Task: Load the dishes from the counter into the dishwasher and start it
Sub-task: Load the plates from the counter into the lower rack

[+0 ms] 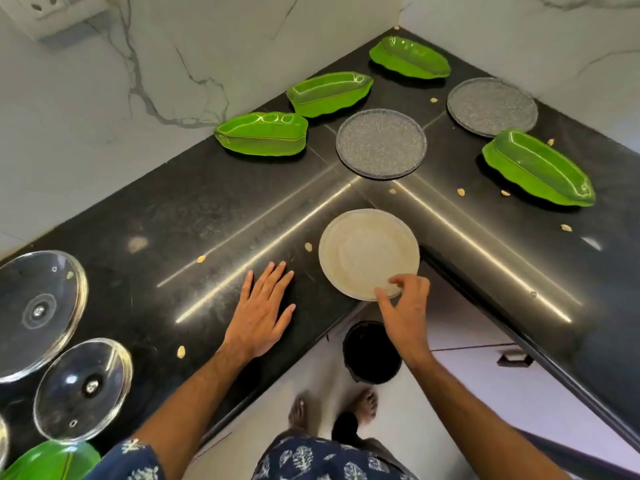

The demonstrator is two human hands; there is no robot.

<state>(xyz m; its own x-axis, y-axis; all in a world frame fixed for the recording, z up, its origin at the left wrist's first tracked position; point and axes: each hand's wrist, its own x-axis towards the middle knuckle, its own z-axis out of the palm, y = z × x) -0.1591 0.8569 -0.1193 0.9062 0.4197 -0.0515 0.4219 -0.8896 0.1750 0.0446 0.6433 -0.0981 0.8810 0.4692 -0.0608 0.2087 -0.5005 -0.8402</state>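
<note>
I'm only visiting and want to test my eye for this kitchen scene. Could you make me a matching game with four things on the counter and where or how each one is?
Things:
1. white plate
2. left hand
3. large glass lid
4. speckled grey plate

States:
A. flat on the bare counter, fingers straight
B. at the counter's far left edge
C. pinched at its near rim by the right hand
D. beside a green leaf-shaped dish, near the corner

Pairs: 1-C, 2-A, 3-B, 4-D

Dishes counted on the dark corner surface

Five green leaf-shaped dishes, two grey speckled round plates, one white round plate, two clear glass lids, and one black bin on the floor.
</note>
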